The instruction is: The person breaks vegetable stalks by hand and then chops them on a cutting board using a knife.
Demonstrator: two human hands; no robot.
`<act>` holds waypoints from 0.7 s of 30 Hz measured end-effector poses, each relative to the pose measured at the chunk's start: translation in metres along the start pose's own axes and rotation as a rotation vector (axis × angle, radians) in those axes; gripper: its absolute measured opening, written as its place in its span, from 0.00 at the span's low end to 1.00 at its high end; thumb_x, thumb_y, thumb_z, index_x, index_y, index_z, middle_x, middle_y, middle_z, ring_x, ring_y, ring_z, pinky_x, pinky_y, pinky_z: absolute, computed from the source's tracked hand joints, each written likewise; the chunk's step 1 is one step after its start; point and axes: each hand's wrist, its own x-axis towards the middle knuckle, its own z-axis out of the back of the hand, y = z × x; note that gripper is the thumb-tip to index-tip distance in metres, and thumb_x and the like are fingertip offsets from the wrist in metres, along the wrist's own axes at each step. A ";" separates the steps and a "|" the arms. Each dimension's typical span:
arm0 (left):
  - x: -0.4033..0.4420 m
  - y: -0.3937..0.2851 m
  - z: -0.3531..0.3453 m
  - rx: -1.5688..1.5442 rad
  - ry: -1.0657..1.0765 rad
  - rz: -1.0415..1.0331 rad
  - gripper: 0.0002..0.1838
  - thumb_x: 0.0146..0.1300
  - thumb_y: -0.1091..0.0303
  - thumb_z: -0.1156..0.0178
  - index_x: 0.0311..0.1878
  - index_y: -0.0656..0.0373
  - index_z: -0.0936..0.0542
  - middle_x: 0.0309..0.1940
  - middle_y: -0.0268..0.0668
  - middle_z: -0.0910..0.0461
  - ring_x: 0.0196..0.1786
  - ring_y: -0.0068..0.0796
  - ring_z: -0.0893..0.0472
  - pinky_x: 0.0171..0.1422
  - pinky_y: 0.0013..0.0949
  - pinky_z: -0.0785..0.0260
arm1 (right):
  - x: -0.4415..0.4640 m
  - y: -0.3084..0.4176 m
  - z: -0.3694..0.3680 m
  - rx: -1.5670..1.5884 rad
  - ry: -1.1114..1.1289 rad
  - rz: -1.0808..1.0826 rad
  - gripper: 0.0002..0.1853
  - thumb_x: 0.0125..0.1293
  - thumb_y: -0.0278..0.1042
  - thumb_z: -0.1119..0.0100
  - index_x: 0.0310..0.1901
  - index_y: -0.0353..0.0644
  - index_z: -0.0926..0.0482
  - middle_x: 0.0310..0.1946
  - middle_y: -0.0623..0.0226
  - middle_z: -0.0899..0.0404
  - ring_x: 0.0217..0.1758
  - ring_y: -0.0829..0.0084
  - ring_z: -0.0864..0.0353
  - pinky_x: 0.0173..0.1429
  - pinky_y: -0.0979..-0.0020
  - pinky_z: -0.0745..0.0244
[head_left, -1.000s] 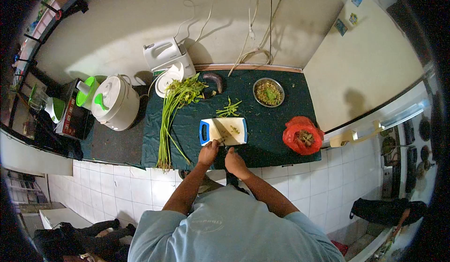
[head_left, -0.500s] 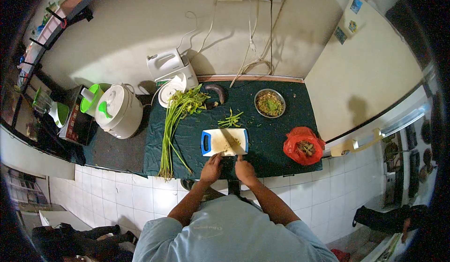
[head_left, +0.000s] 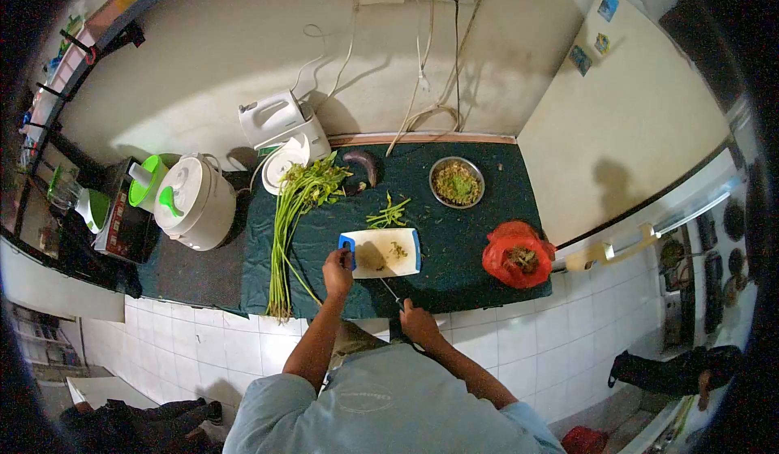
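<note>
A white cutting board (head_left: 381, 261) with blue ends lies near the table's front edge, with small chopped green bits on it. My left hand (head_left: 337, 272) is closed at the board's left end; whatever its fingers hold is too small to make out. Below the board, my right hand (head_left: 417, 321) grips a knife (head_left: 390, 290), its blade pointing up and left toward the board's lower edge. Cut green stems (head_left: 389, 212) lie just behind the board. To the left rests a bunch of long-stemmed leafy greens (head_left: 284, 243).
A metal bowl (head_left: 457, 183) of chopped vegetables stands behind right, a red plastic bag (head_left: 518, 254) at the right. An eggplant (head_left: 362, 166), a mixer (head_left: 284, 123) and a white cooker (head_left: 195, 202) stand or lie behind left. Another person's dark-clothed legs (head_left: 154, 426) show lower left.
My left hand has moved up and left to the board's left end. My right hand has moved down away from the board, with the knife in it.
</note>
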 end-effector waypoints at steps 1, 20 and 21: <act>0.008 0.006 -0.006 0.129 0.067 -0.053 0.08 0.60 0.75 0.41 0.43 0.63 0.19 0.36 0.48 0.18 0.39 0.44 0.18 0.44 0.39 0.26 | 0.002 -0.003 0.001 -0.005 -0.001 0.004 0.17 0.70 0.42 0.53 0.47 0.34 0.35 0.23 0.45 0.21 0.26 0.45 0.19 0.31 0.48 0.23; 0.153 -0.057 -0.155 0.715 0.523 -0.344 0.13 0.65 0.67 0.50 0.47 0.57 0.20 0.45 0.46 0.20 0.50 0.47 0.19 0.51 0.44 0.23 | -0.024 -0.009 0.021 -0.010 -0.131 -0.174 0.19 0.70 0.45 0.54 0.47 0.33 0.32 0.24 0.44 0.21 0.28 0.45 0.19 0.32 0.48 0.24; 0.156 -0.060 -0.157 0.734 0.530 -0.264 0.13 0.65 0.67 0.49 0.48 0.57 0.20 0.45 0.46 0.19 0.49 0.47 0.19 0.51 0.44 0.23 | -0.026 -0.008 0.022 0.010 -0.092 -0.185 0.19 0.70 0.45 0.54 0.46 0.34 0.32 0.24 0.43 0.21 0.28 0.45 0.19 0.33 0.46 0.24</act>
